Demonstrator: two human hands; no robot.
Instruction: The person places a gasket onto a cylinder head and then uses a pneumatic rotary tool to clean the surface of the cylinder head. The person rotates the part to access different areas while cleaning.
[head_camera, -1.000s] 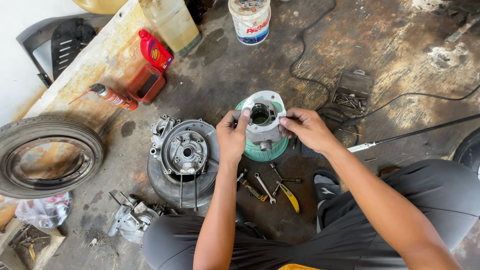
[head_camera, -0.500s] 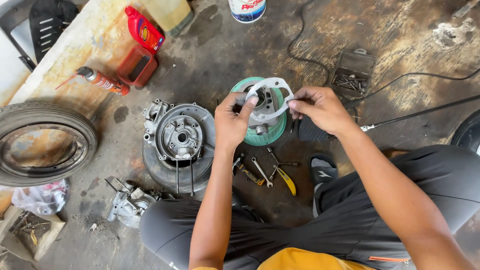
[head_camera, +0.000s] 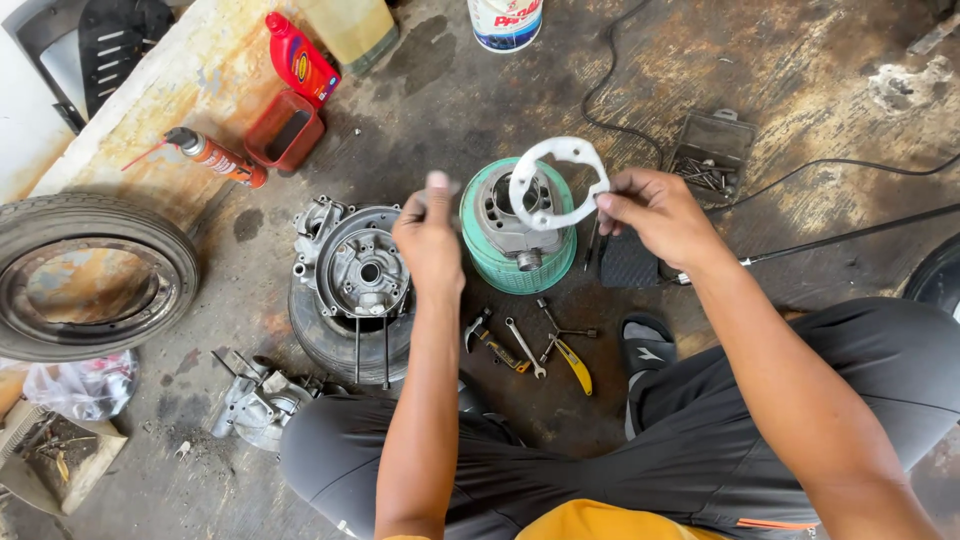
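A: Oil-stained concrete floor (head_camera: 780, 60) fills the head view, with a tyre (head_camera: 90, 275) at the left edge and a red bottle (head_camera: 298, 58) at the upper left.

B: And in the middle?

A: A grey cylinder (head_camera: 510, 215) sits in a green tub (head_camera: 520, 270) at frame centre. Just left of it an engine case (head_camera: 358, 270) rests on a second tyre. Spanners (head_camera: 520, 345) lie on the floor below the tub.

B: Where is the gasket?

A: The gasket (head_camera: 556, 183), a thin white ring, is held up over the cylinder, slightly tilted, apart from it.

B: Who holds it?

A: The right hand (head_camera: 655, 215), centre right, pinches the ring's right edge between thumb and fingertips, closed tight on it. The left hand (head_camera: 430, 235), centre left, has its fingers bunched together with the thumb up; it is blurred, it looks empty, and it does not touch the ring.

B: How to handle that well, in your view?

A: I would judge a ring this thin bends or tears easily, so a light edge pinch suits it, kept level, with the second hand steadying the far side and the holes lined up with the cylinder's face.
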